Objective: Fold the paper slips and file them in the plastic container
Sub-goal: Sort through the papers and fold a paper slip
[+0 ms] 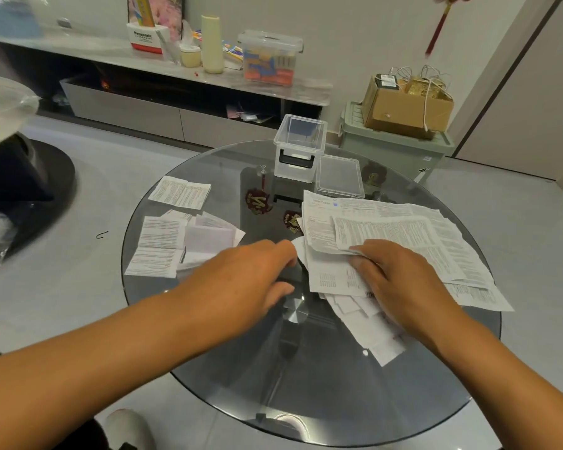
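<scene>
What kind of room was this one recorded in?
Most likely a home living room: a round glass table on a tiled floor, a low media cabinet cluttered with household items along the wall, and a red knot ornament hanging up.

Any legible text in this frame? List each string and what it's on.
"Panasonic": on the red and white box on the shelf.
Paper slips on the glass table: dense print, too small to read.
Cardboard box label: too blurred to read.
Red ornaments seen through the glass: gold characters, not legible.

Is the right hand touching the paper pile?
Touching. The head view shows the right hand resting on the paper pile, fingers curled round the edge of its upper sheets.
</scene>
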### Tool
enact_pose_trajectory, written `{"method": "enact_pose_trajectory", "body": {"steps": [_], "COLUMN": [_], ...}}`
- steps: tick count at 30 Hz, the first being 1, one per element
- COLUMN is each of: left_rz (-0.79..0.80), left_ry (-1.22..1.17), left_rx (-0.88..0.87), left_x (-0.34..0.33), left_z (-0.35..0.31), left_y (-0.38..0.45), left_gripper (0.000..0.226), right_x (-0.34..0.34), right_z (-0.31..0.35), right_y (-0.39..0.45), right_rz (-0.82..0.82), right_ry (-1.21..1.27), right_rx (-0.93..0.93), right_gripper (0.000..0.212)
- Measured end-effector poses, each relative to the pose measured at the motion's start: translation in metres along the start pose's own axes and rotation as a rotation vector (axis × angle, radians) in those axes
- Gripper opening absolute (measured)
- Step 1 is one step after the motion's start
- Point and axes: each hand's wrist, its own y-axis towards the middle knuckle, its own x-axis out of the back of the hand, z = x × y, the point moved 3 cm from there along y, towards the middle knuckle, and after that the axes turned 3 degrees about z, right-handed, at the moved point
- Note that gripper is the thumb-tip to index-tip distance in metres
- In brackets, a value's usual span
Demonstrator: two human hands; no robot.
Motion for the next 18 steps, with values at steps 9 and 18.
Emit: {"method": "enact_pose_trajectory", "body": {"steps": [9, 18], "left_rz": [-0.204, 0.012], "left_ry": [-0.244, -0.298], "left_rx": [-0.032, 0.023], "left_x": [-0.005, -0.024], "left_z": [0.000, 0.003], "left_y": [0.007, 0.010], "left_gripper": [0.047, 0.049], "right_x": [-0.001, 0.029], "right_z": [0.009, -0.014], "right_y": [-0.025, -0.026], "right_rz": [0.423, 0.279], "right_ry": [0.085, 0.267], "right_rx": [0.258, 0.076], "right_gripper": [0.032, 0.037]}}
